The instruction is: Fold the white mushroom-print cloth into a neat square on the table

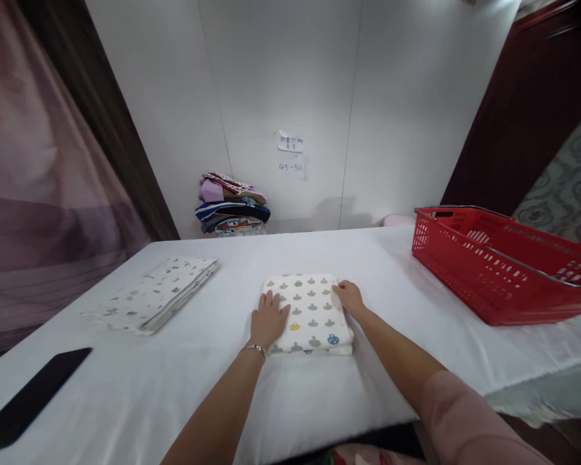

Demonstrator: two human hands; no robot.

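Observation:
A folded white cloth with grey, green, yellow and blue mushroom shapes lies flat on the white-covered table. My left hand rests on its left part, palm down with fingers spread. At its upper right edge, my right hand has its fingers closed together against the cloth's side; the fingertips are partly hidden. A second folded white cloth with small dark prints lies further left, apart from both hands.
A red plastic basket stands on the right. Near the wall is a stack of folded fabrics, with paper labels on the wall. A black flat object lies at the left front edge. A pink curtain hangs at left.

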